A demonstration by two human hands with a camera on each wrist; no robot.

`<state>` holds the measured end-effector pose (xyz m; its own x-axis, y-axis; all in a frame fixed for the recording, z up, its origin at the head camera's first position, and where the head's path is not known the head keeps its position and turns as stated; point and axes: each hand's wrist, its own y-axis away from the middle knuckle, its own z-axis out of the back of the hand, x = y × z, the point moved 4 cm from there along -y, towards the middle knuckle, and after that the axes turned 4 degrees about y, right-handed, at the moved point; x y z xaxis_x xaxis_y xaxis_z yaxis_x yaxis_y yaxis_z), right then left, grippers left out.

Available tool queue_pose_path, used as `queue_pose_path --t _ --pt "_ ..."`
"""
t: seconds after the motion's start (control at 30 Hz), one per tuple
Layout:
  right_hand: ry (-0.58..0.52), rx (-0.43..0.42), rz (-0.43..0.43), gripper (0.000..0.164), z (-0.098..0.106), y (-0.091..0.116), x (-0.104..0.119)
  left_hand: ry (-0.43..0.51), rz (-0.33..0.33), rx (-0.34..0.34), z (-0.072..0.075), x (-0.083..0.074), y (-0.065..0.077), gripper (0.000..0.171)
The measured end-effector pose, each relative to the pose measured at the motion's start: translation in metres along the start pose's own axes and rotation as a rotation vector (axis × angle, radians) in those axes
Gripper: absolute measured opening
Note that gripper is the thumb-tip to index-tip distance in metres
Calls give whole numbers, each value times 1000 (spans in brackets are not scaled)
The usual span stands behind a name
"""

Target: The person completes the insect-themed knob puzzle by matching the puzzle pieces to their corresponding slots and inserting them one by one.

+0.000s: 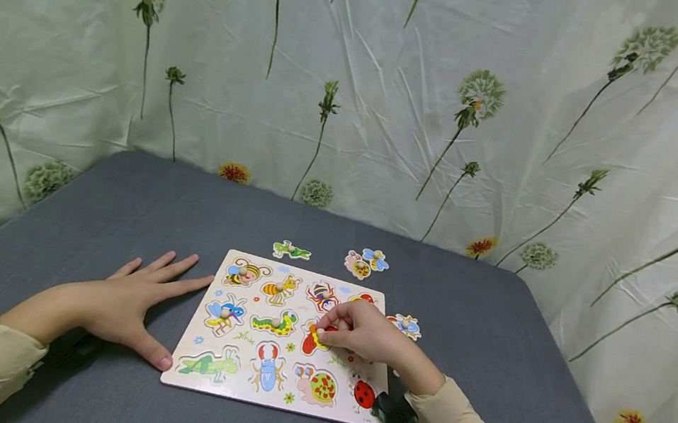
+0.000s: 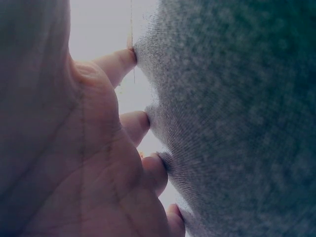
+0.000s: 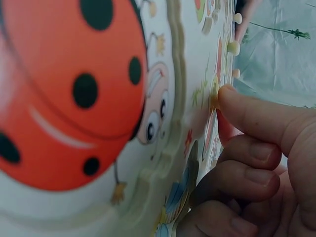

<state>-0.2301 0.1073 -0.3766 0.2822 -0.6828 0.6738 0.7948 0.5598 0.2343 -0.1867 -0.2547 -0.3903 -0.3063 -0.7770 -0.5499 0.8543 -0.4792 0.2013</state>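
Board (image 1: 263,399), pale and printed with insects, lies flat on the grey cloth (image 1: 153,208) and serves as the reference for all positions below.

Right hand (image 1: 365,331): extends over the board from its right side. Thumb and index finger are brought together in a narrow pinch on the small knob of a red-and-yellow piece (image 1: 309,340). The remaining fingers are curled in toward the palm, as the right wrist view confirms. The held piece is in the board's middle row, right of the board's centre and partly covered by the fingers; whether it sits fully in its recess cannot be told.

Left hand (image 1: 124,301): lies to the left of the board, fingers straight and spread wide, gripping nothing. Thumb tip touches the board's near left corner; index fingertip is at the board's left edge, farther up. The left wrist view shows fingertips against the grey cloth.

On the board, left of the held piece, a caterpillar piece (image 1: 263,321) and a mosquito piece (image 1: 216,315) sit in the same row. In the board's near row, the ladybug picture (image 1: 363,395) at the right end lies within a cut recess.

Beyond the board's far edge rest a green grasshopper piece (image 1: 297,254), a snail piece (image 1: 360,269) and a blue-winged piece (image 1: 379,262), the last two just beside each other. Another blue-winged insect piece (image 1: 410,330) lies just beside the board's right edge.
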Motion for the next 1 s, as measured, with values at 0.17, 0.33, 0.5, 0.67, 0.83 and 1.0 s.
queue_pose_path --t 0.17,0.33,0.5,0.67,0.83,1.0 --pt "-17 9 -10 4 0 0 0 15 -1 2 0 0 1 127" --pt "-47 26 -22 8 2 1 -2 12 -3 1 0 0 1 127" --pt "-93 30 -39 16 5 2 -6 10 -16 0 1 -1 2 125" --pt "-137 16 -79 18 11 3 -8 8 -16 1 1 -2 1 126" --pt "-118 -10 -95 19 20 3 -9 14 -12 4 2 -3 2 125" --pt "-79 -40 -100 23 29 3 -12 4 -16 4 1 -3 2 125"
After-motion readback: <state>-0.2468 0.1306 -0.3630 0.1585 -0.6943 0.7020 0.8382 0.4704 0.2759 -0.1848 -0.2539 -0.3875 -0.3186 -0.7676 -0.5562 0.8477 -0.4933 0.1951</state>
